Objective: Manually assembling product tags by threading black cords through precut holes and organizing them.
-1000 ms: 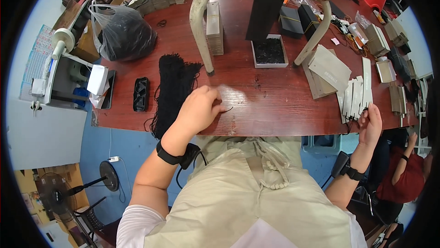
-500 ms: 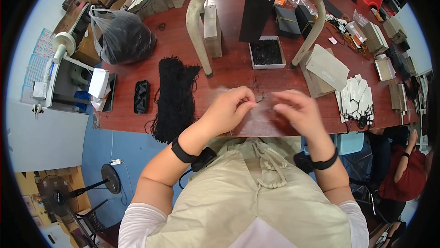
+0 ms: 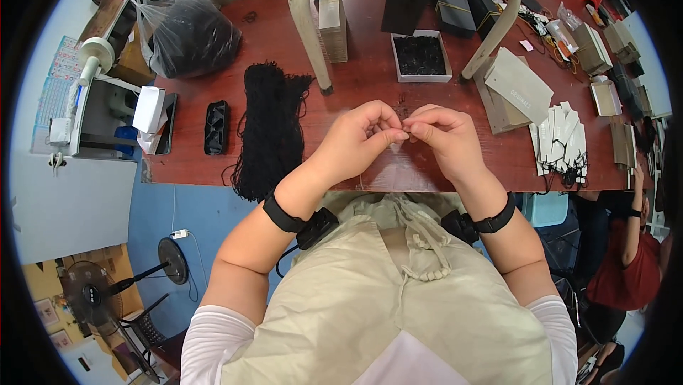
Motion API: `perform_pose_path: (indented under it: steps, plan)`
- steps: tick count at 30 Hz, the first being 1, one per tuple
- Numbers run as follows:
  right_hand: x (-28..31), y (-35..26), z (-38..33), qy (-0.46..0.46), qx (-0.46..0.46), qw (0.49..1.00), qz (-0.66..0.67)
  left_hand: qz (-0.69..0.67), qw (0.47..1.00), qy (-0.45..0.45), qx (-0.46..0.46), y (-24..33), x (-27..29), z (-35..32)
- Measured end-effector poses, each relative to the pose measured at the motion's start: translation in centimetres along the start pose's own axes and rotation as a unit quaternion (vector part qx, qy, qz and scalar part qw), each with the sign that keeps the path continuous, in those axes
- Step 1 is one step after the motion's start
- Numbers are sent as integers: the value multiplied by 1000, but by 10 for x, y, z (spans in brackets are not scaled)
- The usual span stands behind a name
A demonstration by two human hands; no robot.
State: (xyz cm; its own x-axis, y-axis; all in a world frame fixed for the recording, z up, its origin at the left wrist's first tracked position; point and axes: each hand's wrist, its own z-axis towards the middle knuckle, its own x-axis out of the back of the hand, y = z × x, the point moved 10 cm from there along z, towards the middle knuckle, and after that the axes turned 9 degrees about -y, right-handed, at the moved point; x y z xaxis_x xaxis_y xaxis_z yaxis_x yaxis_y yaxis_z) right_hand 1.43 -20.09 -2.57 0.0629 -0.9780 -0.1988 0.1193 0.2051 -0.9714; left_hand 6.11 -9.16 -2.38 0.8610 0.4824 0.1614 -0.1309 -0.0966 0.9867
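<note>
My left hand (image 3: pixel 364 136) and my right hand (image 3: pixel 445 139) meet over the near part of the red-brown table (image 3: pixel 188 161). Both are closed in a pinch, with thumb and forefinger tips touching or nearly so. Whatever lies between the fingertips is too small to make out. A bundle of black cords (image 3: pixel 270 129) lies left of my left hand. Beyond my hands stands a white box (image 3: pixel 421 77) holding many small black pieces. To the right of my right hand lies a pile of white tags (image 3: pixel 558 139) with black strings.
A wooden stool (image 3: pixel 307 22) stands on the table, its legs flanking the box. Grey-beige cards (image 3: pixel 516 90) lie to the right. On the left are a black tray (image 3: pixel 216 127) and a plastic bag (image 3: pixel 188 36) with dark contents. Another person (image 3: pixel 626 264) sits at the right.
My right hand has come in from the right, and its fingertips now meet those of my left. A thin dark piece seen at my left fingertips is now hidden. The view has shifted slightly.
</note>
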Motion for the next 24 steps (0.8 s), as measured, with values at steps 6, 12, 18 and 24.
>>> perform_pose_path:
  steps: [6, 12, 18, 24]
  plan:
    - [2, 16, -2, 50, -49, 971, 227, -114, 993, 18, -37, 7, 1, -4]
    - [-13, 17, -9, 6, -25, 977, 213, -167, 984, 16, -57, 12, 0, -3]
    - [7, 3, -3, -12, 84, 971, 221, -168, 985, -3, -32, 4, 4, -8]
    - [97, -9, -21, 123, 109, 936, 312, -324, 929, -90, -157, 19, 67, -54]
